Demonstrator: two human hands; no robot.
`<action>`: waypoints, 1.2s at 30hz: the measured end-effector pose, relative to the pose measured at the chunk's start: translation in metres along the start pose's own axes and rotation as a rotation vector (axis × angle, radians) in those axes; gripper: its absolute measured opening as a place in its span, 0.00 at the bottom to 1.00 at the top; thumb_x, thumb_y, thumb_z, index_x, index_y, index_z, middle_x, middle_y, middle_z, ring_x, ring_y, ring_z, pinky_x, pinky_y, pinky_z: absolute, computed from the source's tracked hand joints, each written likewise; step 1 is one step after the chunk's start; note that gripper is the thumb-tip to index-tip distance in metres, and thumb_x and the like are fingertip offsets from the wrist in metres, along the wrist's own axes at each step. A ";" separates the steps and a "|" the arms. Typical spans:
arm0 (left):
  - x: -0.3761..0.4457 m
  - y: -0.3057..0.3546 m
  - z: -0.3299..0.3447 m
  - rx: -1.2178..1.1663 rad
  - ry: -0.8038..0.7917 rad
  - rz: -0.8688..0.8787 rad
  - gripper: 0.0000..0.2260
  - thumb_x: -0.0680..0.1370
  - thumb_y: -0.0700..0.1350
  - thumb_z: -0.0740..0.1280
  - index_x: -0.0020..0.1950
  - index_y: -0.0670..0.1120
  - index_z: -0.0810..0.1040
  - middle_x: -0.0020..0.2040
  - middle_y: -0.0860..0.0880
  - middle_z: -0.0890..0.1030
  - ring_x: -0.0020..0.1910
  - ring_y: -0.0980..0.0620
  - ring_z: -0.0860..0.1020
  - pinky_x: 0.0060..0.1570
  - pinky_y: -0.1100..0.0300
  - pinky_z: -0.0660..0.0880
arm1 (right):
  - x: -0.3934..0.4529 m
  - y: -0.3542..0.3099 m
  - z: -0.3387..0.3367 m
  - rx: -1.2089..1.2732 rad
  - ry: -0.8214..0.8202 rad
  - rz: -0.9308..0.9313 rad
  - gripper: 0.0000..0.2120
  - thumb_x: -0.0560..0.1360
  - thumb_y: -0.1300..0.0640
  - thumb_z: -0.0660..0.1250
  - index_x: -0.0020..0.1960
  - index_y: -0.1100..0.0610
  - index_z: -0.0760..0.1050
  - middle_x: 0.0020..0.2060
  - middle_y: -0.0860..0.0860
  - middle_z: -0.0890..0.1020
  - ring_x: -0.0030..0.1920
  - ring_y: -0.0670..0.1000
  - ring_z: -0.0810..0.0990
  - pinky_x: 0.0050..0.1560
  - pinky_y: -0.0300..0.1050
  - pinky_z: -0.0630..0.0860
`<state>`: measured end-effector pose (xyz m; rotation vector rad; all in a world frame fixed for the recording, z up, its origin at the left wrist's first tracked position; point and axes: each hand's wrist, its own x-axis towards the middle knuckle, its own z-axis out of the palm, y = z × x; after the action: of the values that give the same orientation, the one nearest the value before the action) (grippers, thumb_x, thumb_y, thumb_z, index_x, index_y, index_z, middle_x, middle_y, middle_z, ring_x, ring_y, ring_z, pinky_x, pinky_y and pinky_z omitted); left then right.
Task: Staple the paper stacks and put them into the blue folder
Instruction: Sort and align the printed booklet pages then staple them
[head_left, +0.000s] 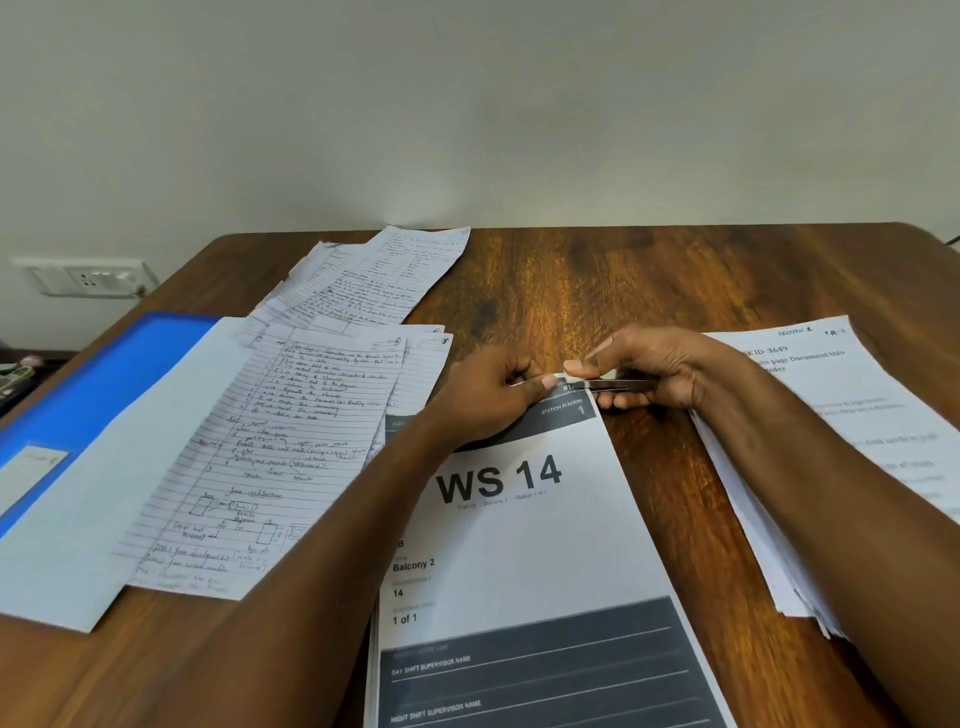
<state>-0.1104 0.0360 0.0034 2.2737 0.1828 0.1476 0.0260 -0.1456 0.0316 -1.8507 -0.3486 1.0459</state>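
A printed paper stack headed "WS 14" (524, 545) lies in front of me on the wooden table (649, 280). My left hand (488, 400) pinches its top right corner. My right hand (644, 371) grips a slim dark stapler (615, 385) set at that same corner. The blue folder (98, 384) lies open at the left, with a white sheet and a handwritten lined stack (280, 457) resting on it.
More handwritten sheets (374, 280) lie fanned at the back of the table. Another printed stack (852, 457) sits under my right forearm at the right. A wall socket (88, 278) is at the far left.
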 end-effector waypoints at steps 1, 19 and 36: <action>0.000 0.000 0.000 0.001 -0.002 0.001 0.11 0.83 0.54 0.68 0.48 0.49 0.85 0.44 0.54 0.87 0.44 0.55 0.85 0.52 0.46 0.84 | 0.000 0.000 0.001 0.005 -0.001 0.001 0.22 0.72 0.54 0.78 0.57 0.69 0.81 0.35 0.57 0.83 0.29 0.47 0.79 0.25 0.35 0.76; -0.001 -0.001 -0.002 -0.018 -0.022 0.023 0.12 0.83 0.54 0.68 0.43 0.51 0.82 0.43 0.53 0.88 0.43 0.54 0.86 0.53 0.44 0.84 | -0.019 -0.014 -0.009 -0.459 0.524 -0.228 0.18 0.67 0.42 0.82 0.44 0.56 0.86 0.49 0.51 0.86 0.52 0.53 0.81 0.51 0.51 0.79; -0.001 -0.005 -0.002 -0.062 0.014 0.035 0.11 0.83 0.53 0.68 0.45 0.50 0.84 0.42 0.53 0.87 0.40 0.55 0.86 0.45 0.54 0.82 | -0.023 -0.014 0.016 -0.574 0.789 -0.353 0.22 0.69 0.35 0.78 0.42 0.53 0.78 0.37 0.48 0.82 0.40 0.48 0.81 0.41 0.44 0.75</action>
<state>-0.1119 0.0406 0.0010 2.2152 0.1439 0.1853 0.0024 -0.1435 0.0525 -2.4173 -0.4972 -0.0860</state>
